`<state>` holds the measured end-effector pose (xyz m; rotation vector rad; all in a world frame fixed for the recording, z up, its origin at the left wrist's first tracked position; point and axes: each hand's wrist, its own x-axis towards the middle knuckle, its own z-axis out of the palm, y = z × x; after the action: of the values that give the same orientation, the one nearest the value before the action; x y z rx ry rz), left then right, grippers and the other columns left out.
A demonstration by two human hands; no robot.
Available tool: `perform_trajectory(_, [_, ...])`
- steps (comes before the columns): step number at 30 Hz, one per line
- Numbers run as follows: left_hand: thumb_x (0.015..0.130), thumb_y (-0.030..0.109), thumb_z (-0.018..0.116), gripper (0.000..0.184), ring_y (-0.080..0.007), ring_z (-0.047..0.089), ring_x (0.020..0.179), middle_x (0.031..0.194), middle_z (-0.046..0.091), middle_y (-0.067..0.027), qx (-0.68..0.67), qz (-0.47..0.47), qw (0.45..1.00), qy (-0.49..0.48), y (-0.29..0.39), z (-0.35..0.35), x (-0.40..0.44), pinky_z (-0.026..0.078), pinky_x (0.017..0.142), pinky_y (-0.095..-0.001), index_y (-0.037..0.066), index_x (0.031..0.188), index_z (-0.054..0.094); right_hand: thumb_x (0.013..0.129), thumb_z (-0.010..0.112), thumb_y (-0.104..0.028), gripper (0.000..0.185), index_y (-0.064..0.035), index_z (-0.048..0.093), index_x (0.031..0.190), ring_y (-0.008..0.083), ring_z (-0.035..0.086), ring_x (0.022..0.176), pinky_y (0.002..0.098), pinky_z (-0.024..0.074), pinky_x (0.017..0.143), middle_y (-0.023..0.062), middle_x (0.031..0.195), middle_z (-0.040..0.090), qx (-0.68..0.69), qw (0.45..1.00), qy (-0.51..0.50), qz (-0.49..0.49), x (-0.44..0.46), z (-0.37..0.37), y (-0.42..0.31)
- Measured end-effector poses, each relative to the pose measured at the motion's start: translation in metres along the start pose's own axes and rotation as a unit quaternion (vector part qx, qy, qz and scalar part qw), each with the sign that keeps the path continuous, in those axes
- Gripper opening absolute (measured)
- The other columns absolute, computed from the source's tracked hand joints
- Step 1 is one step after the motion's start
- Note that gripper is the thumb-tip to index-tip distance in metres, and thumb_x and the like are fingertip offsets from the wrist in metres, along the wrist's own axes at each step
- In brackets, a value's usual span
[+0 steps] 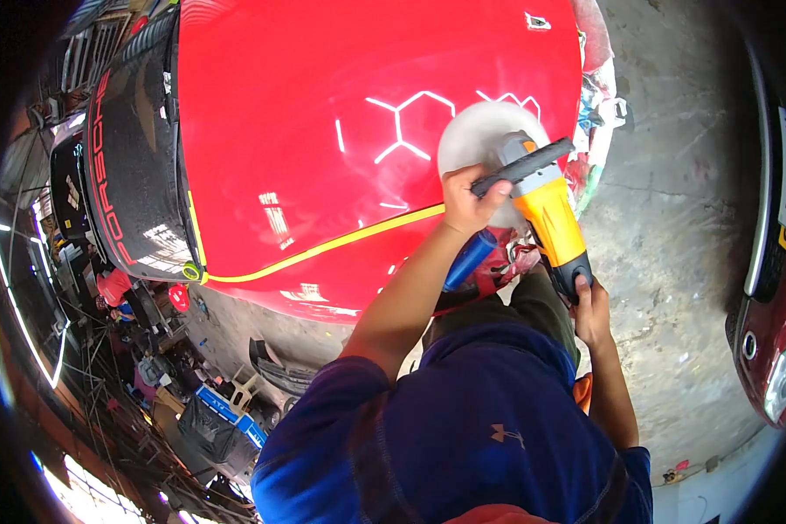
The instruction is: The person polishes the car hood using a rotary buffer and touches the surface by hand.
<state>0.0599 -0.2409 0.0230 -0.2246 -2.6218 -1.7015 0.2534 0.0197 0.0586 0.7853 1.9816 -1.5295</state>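
Observation:
A yellow and grey power polisher (552, 218) with a white round pad (473, 133) rests against the glossy red car hood (306, 113), near its front edge. My left hand (475, 199) is closed around the black bar handle (528, 166) at the polisher's head. Farther back, my right hand (592, 310) grips the black rear end of the tool. The pad's underside is hidden. A blue cylindrical object (470, 260) sits below my left wrist, partly covered by my arm. Yellow tape (323, 247) runs along the hood's side edge.
A dark windshield (135, 166) with red lettering lies left of the hood. Covering material (596, 113) lines the car's front. Another dark red car (773, 349) stands at the right across a concrete floor (664, 218). Chairs and clutter (227, 410) fill the lower left.

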Motion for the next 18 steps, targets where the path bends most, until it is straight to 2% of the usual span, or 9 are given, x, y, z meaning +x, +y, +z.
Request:
perform_trajectory(6, [0.08, 0.049, 0.081, 0.052, -0.0314, 0.063, 0.054, 0.058, 0.059, -0.014, -0.006, 0.013, 0.999, -0.036, 0.021, 0.035, 0.013, 0.047, 0.053, -0.0385, 0.003, 0.066, 0.061, 0.102, 0.045, -0.062, 0.069, 0.0048, 0.061, 0.099, 0.0132, 0.054, 0.052, 0.0304, 0.0429, 0.049, 0.0061, 0.068, 0.06, 0.055, 0.996, 0.016, 0.068, -0.01, -0.009, 0.015])
perform_trajectory(9, [0.08, 0.048, 0.08, 0.051, -0.0297, 0.062, 0.054, 0.059, 0.059, -0.0141, -0.001, 0.011, 0.999, -0.04, 0.023, 0.035, 0.012, 0.047, 0.053, -0.0381, 0.003, 0.066, 0.062, 0.102, 0.045, -0.062, 0.068, 0.0045, 0.061, 0.099, 0.0129, 0.054, 0.053, 0.0297, 0.043, 0.05, 0.0054, 0.068, 0.06, 0.071, 0.995, 0.018, 0.071, -0.013, -0.009, 0.019])
perform_trajectory(13, [0.081, 0.05, 0.08, 0.053, -0.0231, 0.055, 0.052, 0.056, 0.053, -0.0118, -0.017, -0.02, 1.0, -0.004, 0.018, 0.012, 0.001, 0.044, 0.052, -0.0369, 0.003, 0.066, 0.06, 0.103, 0.045, -0.06, 0.068, 0.0063, 0.062, 0.102, 0.0142, 0.057, 0.055, 0.0313, 0.0453, 0.052, 0.0074, 0.069, 0.061, 0.05, 0.997, -0.002, 0.063, -0.013, -0.003, 0.003])
perform_trajectory(16, [0.081, 0.053, 0.079, 0.057, -0.0163, 0.049, 0.052, 0.055, 0.049, -0.0075, -0.001, -0.029, 0.999, 0.046, 0.008, -0.021, -0.01, 0.041, 0.05, -0.0357, 0.002, 0.066, 0.058, 0.103, 0.041, -0.063, 0.069, 0.0034, 0.061, 0.103, 0.0119, 0.055, 0.056, 0.0286, 0.0423, 0.05, 0.0058, 0.071, 0.061, -0.049, 0.998, -0.019, 0.017, -0.009, 0.012, -0.02])
perform_trajectory(18, [0.083, 0.055, 0.078, 0.06, -0.0122, 0.046, 0.054, 0.055, 0.046, -0.0034, 0.003, -0.028, 0.996, 0.088, 0.006, -0.048, -0.013, 0.037, 0.049, -0.0349, 0.002, 0.065, 0.056, 0.104, 0.043, -0.061, 0.068, 0.0045, 0.061, 0.106, 0.0116, 0.055, 0.057, 0.0291, 0.0428, 0.051, 0.0066, 0.072, 0.061, -0.069, 0.997, -0.035, -0.024, -0.002, 0.027, -0.026])
